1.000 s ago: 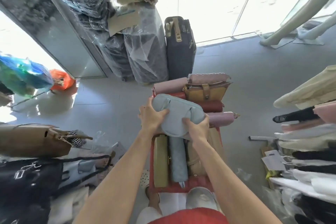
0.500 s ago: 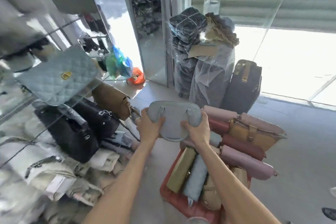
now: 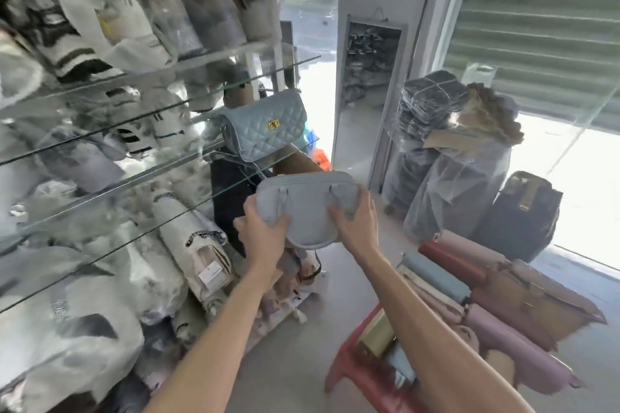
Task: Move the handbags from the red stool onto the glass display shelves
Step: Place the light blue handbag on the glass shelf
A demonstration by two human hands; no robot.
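Both hands clasp a pale grey-blue handbag (image 3: 307,211) in the air by the glass display shelves (image 3: 214,87).

Left hand (image 3: 265,238) wraps its lower left edge, right hand (image 3: 355,223) its right side. It's smooth, dome-shaped, with a rounded handle. A quilted blue bag (image 3: 268,126) with a gold clasp sits on the glass behind. Soft rolled bags crowd the red stool (image 3: 352,375).

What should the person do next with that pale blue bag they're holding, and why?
Probably carry it forward onto a glass shelf. Both the left hand and right hand grip the pale blue bag just in front of the shelves, below the quilted blue bag, while more bags wait on the red stool.
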